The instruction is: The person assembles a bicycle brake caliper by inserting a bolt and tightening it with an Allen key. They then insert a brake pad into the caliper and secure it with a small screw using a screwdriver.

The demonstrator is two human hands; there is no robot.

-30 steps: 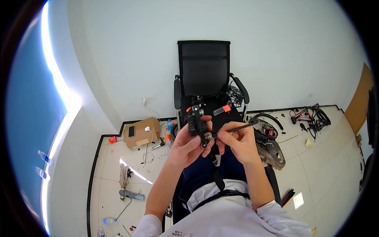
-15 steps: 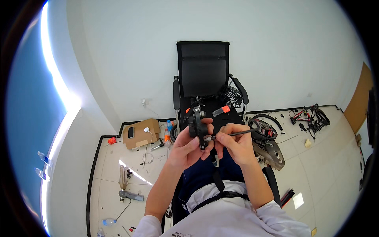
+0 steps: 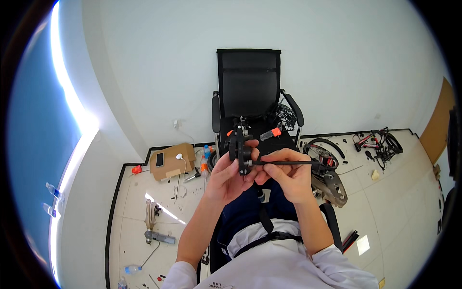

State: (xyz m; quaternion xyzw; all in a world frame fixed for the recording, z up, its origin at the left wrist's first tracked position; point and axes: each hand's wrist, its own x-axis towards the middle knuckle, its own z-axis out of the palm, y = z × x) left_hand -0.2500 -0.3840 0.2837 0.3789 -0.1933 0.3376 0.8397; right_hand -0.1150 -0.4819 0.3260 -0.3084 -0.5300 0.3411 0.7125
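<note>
Far left, two clear bottles (image 3: 54,191) are by the bright window, away from the work. On the floor, a phone (image 3: 160,160) lies flat on a sheet of cardboard (image 3: 169,170), perhaps to spare it from the bare tiles. Next comes the left hand (image 3: 224,184), closed around the lower end of a black part (image 3: 239,146), thumb on the near side and fingers behind. That part is held up over the lap, in front of the chair, and the low hold seems meant to steady it while its upper end stands free. The empty-backed chair (image 3: 249,79) faces the person, so its seat likely serves as a shelf within reach; an orange-tipped thing (image 3: 271,134) lies on it. To the right, the right hand (image 3: 292,179) pinches a thin dark rod (image 3: 299,163) between thumb and fingers. The rod lies nearly level, its left end at the lower side of the part, probably to line the two up; whether the tip is seated inside I cannot tell. Farther right, a wheel (image 3: 332,161) lies on the floor, presumably set aside to leave the lap free.
</note>
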